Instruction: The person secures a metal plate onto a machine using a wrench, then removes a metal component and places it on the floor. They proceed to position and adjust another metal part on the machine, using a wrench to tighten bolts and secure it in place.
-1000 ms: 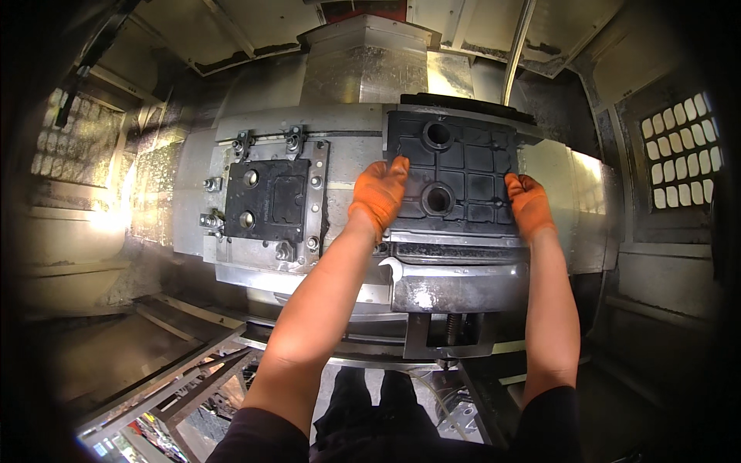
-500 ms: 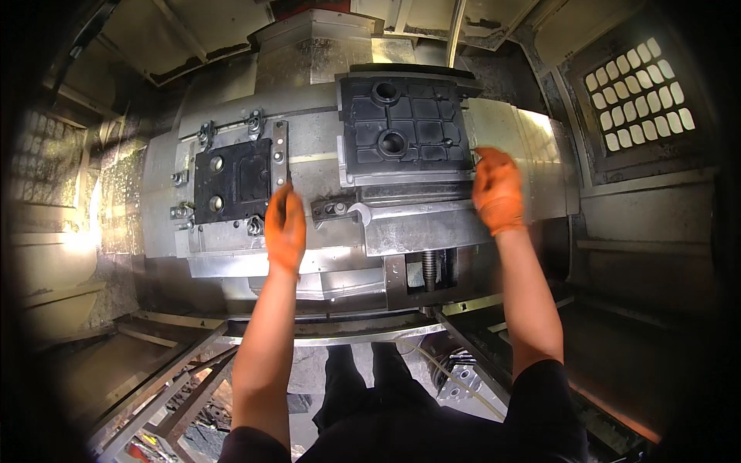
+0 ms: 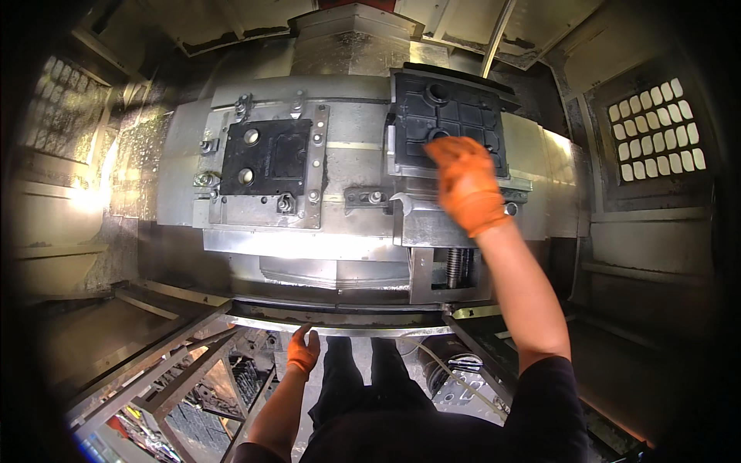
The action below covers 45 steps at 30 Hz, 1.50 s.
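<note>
My right hand [image 3: 468, 187], in an orange glove, reaches over the near part of a dark ribbed plate [image 3: 417, 123] with round holes. Its fingers stretch toward the lower hole, slightly blurred; I see nothing held in them. Whether they touch the plate I cannot tell. Under this hand the plate sits behind the metal jaw of a vise [image 3: 417, 229]. A wrench lies across the vise, its open end [image 3: 404, 207] left of the hand and its ring end [image 3: 510, 209] on the right; the hand hides its middle. My left hand [image 3: 302, 352], also orange-gloved, hangs open and empty by the machine's front ledge.
On the left, a black plate [image 3: 266, 157] with two bright holes lies on a metal fixture, ringed by several bolted clamps [image 3: 299, 104]. A slotted clamp [image 3: 368, 197] stands between fixture and vise. The front sill [image 3: 347, 330] crosses before my legs. A screw spindle [image 3: 455, 266] shows below the vise.
My left hand has drawn back from the fixture to the front ledge. My right hand has moved from the vise's right end onto the ribbed plate. The view has shifted left.
</note>
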{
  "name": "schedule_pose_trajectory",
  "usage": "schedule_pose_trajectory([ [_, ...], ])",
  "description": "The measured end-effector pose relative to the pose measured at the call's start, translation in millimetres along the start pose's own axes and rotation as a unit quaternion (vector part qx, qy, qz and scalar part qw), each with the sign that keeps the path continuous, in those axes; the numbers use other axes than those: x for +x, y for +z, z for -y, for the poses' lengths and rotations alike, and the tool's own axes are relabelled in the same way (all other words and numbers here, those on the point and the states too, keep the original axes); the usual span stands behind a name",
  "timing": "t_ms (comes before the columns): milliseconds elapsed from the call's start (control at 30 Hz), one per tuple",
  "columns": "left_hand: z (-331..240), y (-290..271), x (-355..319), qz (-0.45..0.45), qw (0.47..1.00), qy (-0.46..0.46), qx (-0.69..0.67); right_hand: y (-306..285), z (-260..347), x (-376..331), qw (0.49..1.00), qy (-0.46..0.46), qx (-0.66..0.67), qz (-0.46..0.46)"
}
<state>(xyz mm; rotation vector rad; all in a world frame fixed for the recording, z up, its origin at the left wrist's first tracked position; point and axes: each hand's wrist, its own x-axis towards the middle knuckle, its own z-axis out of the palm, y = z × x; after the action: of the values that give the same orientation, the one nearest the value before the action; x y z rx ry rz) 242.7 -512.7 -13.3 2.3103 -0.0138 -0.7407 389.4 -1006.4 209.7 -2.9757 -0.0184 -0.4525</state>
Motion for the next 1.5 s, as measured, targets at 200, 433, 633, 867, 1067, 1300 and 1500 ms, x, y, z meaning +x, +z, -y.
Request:
schedule_pose_trajectory([
  [200, 38, 2, -12, -0.038, 0.999, -0.016, -0.008, 52, 20, 5, 0.996, 0.025, 0.033, 0.077],
  [433, 159, 10, -39, -0.055, 0.992, -0.11, -0.015, 54, 27, 13, 0.998, -0.028, 0.012, 0.053],
  [633, 127, -9, -88, -0.029, 0.986, -0.133, 0.101, 18, -93, 60, 0.964, 0.185, -0.042, -0.187],
  [867, 140, -19, -142, -0.009, 0.952, -0.255, 0.17, 60, -196, 71, 0.929, 0.32, -0.127, 0.137],
  [1067, 129, -16, -144, -0.031, 0.954, -0.254, 0.158, 55, -101, 155, 0.983, 0.164, -0.065, 0.054],
  [1300, -35, -32, -55, -0.028, 0.988, -0.145, -0.049, 81, -72, 175, 0.947, 0.155, -0.092, 0.265],
  [1500, -267, -8, 92, -0.007, 0.951, 0.241, -0.196, 51, 22, 24, 0.899, 0.206, 0.236, -0.307],
])
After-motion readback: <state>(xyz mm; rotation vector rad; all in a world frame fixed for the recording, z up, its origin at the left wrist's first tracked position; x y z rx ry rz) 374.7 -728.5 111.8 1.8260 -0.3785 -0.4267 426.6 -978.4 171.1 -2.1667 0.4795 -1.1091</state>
